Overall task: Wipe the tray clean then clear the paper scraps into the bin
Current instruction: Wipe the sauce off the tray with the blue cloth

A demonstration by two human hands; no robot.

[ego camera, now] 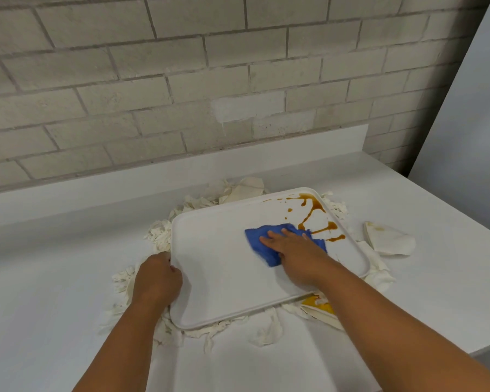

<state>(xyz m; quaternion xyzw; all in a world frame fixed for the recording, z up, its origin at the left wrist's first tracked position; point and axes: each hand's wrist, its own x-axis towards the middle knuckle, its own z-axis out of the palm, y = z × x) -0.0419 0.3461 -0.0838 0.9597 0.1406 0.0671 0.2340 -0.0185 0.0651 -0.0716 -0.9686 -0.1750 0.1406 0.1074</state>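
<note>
Your right hand (292,250) lies flat and open, fingers spread, pressing the blue cloth (269,244) onto the white tray (215,278). Your left hand (159,278) is curled tight around the tray's left rim. The tray lies on the surface (54,264) among paper scraps (388,239), its long axis running left to right, with brown stains (314,210) at its far right corner.

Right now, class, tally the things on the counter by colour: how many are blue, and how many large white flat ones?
Blue: 1, the cloth under the right hand.
White: 1, the tray gripped by the left hand.
Off-white paper scraps: too many and too crumpled to count.
Total countable: 2.
</note>
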